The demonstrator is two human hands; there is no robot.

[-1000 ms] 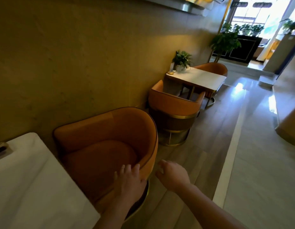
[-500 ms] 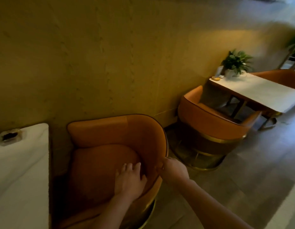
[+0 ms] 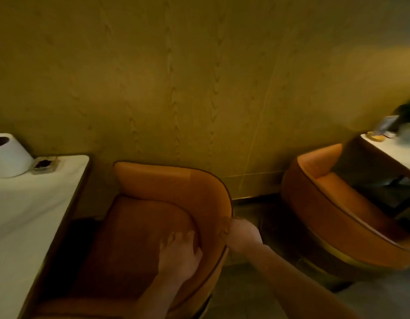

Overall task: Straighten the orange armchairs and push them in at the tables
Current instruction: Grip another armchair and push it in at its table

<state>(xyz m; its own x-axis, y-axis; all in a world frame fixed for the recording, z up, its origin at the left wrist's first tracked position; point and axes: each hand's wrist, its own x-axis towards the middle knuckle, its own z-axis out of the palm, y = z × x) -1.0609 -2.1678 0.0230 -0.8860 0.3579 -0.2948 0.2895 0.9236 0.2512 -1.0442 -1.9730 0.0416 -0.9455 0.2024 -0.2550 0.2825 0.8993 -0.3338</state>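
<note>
An orange armchair (image 3: 151,224) stands right below me, its seat facing the white table (image 3: 27,217) on the left. My left hand (image 3: 180,254) lies with spread fingers on the inside of the chair's curved back. My right hand (image 3: 243,236) grips the top rim of that back from outside, fingers curled over the edge. A second orange armchair (image 3: 337,217) stands to the right, tucked against another white table (image 3: 397,150).
A wood-grain wall (image 3: 199,88) runs close behind both chairs. The left table carries a white round pot (image 3: 8,155) and a small glass ashtray (image 3: 45,163). A plant (image 3: 408,111) and a small card sit on the right table. Dark floor separates the chairs.
My view has swung left and down, so the near chair now sits centred. My right hand went from open air to gripping the chair's rim; my left hand stayed on the backrest.
</note>
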